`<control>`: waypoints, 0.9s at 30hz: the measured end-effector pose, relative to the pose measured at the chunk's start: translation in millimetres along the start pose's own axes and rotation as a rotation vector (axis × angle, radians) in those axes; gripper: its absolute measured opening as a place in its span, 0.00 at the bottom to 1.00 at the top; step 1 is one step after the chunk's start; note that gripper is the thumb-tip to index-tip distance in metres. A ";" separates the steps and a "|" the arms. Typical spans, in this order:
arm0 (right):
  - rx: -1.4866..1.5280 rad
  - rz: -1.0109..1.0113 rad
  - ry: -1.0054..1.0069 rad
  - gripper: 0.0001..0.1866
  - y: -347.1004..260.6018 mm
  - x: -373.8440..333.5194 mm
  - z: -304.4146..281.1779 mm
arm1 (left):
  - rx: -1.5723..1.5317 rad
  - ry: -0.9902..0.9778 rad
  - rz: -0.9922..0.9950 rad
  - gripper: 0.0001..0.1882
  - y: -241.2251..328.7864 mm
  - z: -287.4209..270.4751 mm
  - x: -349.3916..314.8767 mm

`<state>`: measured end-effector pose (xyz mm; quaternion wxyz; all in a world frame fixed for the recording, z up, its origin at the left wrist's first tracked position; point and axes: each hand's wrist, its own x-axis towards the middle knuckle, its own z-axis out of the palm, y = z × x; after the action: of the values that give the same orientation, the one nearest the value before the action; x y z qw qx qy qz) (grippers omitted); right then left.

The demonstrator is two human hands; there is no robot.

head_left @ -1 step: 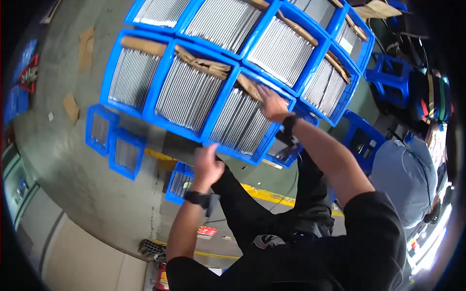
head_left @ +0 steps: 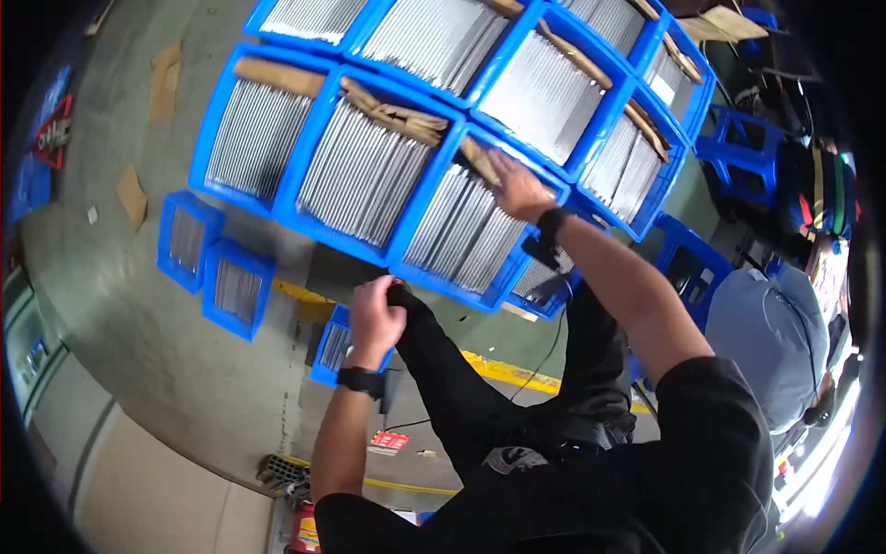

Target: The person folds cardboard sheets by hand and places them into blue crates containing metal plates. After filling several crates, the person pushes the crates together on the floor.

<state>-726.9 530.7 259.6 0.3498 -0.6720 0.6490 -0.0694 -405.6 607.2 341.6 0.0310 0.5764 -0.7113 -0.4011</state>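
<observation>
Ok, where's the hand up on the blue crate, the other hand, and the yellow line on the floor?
right hand (head_left: 517, 189), head view, back of the hand
left hand (head_left: 374, 314), head view, knuckles
yellow line (head_left: 503, 371), head view, stripe on floor

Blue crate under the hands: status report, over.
Right hand flat on metal strips in the blue crate. Left hand closed at the crate's near edge. Cardboard strip lies in the neighbouring crate.

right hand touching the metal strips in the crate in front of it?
Touching. Head view: the right hand lies flat on the metal strips near the blue crate rim; no gap visible.
</observation>
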 end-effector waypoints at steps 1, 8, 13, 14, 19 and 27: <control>-0.020 -0.010 -0.014 0.34 9.1 13.4 16.6 | -0.019 0.016 -0.079 0.27 -39.3 -8.7 -14.2; -0.246 0.150 -0.050 0.43 -12.1 29.5 47.9 | -0.171 0.118 -0.595 0.21 -212.0 -7.1 -167.1; -0.363 0.395 -0.387 0.38 15.1 39.7 33.3 | -0.313 -0.304 -0.927 0.16 -204.0 9.3 -288.5; -0.339 0.491 -0.743 0.38 6.1 51.2 29.3 | -0.322 -0.308 -0.914 0.16 -199.2 5.4 -298.6; -0.264 0.008 -0.179 0.28 19.5 -66.3 91.0 | -0.245 -0.285 -0.921 0.14 -175.7 11.3 -355.4; 0.076 0.241 -0.293 0.18 -7.6 -175.0 105.6 | -0.090 -0.334 -0.691 0.10 -160.3 -9.5 -404.4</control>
<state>-688.7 731.3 248.2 0.4712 -0.5789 0.6638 0.0471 -138.4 941.5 419.9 -0.1970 0.7069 -0.4519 -0.5073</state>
